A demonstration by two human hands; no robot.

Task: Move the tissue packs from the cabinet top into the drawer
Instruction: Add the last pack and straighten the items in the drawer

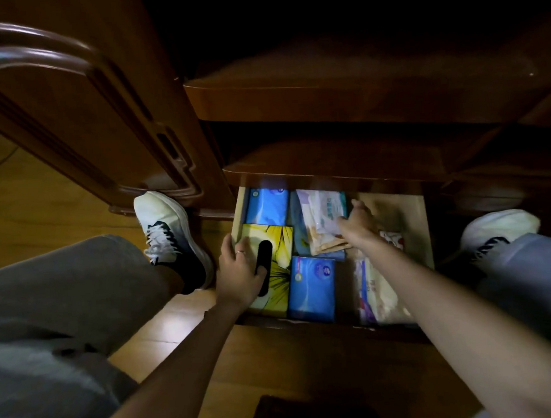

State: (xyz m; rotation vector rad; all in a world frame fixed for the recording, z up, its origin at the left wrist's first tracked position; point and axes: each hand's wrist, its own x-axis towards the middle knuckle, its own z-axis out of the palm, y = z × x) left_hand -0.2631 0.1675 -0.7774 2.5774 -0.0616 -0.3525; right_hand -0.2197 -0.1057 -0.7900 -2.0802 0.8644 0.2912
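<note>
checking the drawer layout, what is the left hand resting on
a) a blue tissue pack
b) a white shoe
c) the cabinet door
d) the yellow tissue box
d: the left hand lies on the yellow tissue box at the left side of the open drawer, fingers beside the box's dark oval slot.

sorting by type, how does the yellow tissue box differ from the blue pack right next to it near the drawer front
The yellow flower-print tissue box has a black oval slot on top; the blue plastic-wrapped tissue pack shows white round logos and no slot. The yellow box looks longer than the blue pack. The left hand rests on the yellow box; nothing touches the blue pack. Both lie flat, side by side, in the open wooden drawer.
</note>
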